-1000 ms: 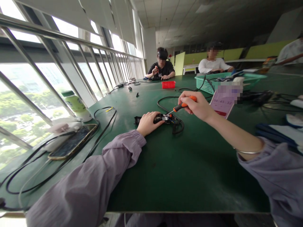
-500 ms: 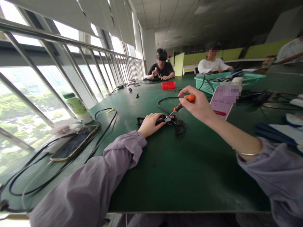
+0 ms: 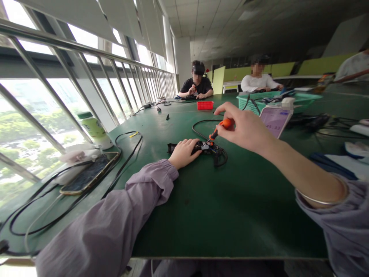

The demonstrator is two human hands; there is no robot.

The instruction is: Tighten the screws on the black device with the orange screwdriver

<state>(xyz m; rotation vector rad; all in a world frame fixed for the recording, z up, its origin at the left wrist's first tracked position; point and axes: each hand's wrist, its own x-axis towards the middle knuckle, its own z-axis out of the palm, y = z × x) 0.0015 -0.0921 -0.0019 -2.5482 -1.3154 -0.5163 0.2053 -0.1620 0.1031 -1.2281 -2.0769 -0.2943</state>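
Observation:
On the green table [image 3: 230, 215] lies a black device [image 3: 172, 148] with small parts and a coiled cable [image 3: 221, 157] at its right end. My left hand [image 3: 185, 152] is wrapped over its middle, fingers closed on it. My right hand [image 3: 242, 127] grips an orange and black screwdriver [image 3: 213, 134] by the handle, which slants down to the left. The screwdriver's tip reaches the exposed parts at the device's right end; the exact contact point is too small to make out.
A phone [image 3: 275, 119] stands behind my right hand, before a green basket [image 3: 243, 102]. A red tray [image 3: 205, 105] sits farther back. At left are another phone [image 3: 90, 175], cables and a green bottle [image 3: 93, 130]. People sit across the table.
My right hand has shifted slightly and turned on the screwdriver handle, covering more of it and of the upright phone. My left hand stays on the device.

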